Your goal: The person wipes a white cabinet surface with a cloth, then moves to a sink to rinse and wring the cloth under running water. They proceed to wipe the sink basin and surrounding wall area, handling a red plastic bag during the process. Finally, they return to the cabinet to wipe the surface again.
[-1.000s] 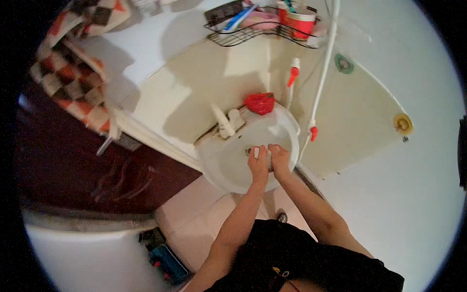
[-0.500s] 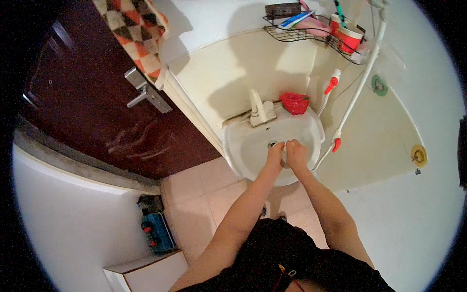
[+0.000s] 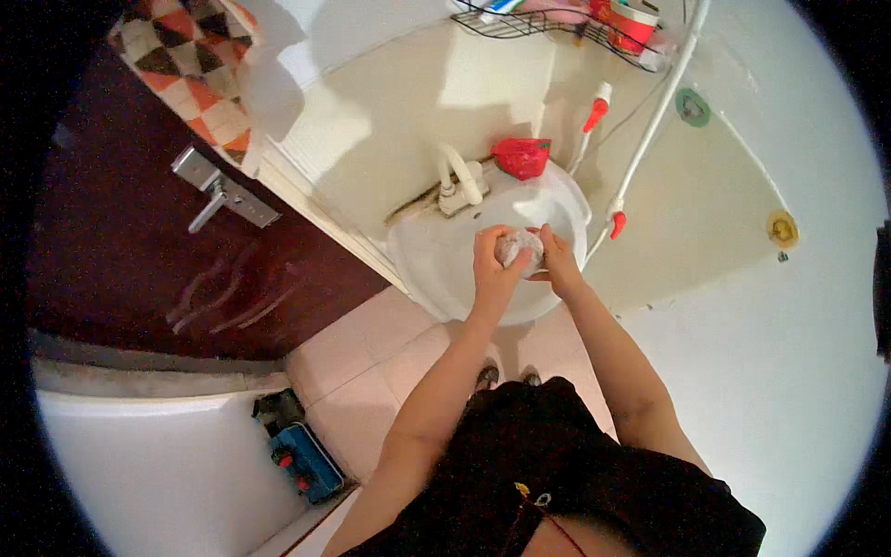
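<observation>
Above the white washbasin (image 3: 422, 265), my two hands hold a rounded whitish-grey lump (image 3: 520, 247) between them; its exact kind cannot be made out. My left hand (image 3: 490, 265) is closed round its left side, the thumb lying across the front. Against its right side, my right hand (image 3: 560, 263) has its fingers curled, partly hidden behind the lump. Just beyond the hands stands the cream tap (image 3: 459, 188). A red pouch-like container (image 3: 522, 158) sits on the basin's back rim.
A wire corner rack (image 3: 529, 23) with a red cup (image 3: 633, 26) hangs above. White pipes with red valve handles (image 3: 597, 114) run at the right. At the left are a dark red door (image 3: 111, 241), a checked cloth (image 3: 190, 70) and a blue case (image 3: 311, 459) low down.
My hands have parted slightly, and more of the whitish-grey lump shows between them. The view has shifted, so the basin and rack sit higher and further left.
</observation>
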The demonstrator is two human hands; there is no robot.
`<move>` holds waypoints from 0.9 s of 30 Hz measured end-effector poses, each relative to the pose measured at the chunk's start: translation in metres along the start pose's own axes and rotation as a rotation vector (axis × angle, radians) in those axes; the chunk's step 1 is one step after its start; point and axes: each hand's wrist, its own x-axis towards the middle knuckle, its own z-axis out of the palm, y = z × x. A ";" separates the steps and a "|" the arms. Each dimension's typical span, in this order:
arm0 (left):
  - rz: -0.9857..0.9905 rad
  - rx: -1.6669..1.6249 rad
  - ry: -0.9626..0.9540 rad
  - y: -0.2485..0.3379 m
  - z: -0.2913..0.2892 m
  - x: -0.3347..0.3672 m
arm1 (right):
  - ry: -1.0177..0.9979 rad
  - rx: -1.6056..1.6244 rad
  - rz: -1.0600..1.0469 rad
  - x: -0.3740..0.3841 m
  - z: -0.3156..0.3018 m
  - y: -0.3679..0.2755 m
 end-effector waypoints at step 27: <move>-0.075 0.120 -0.326 0.055 -0.021 0.044 | -0.286 0.407 -0.124 -0.073 -0.013 -0.053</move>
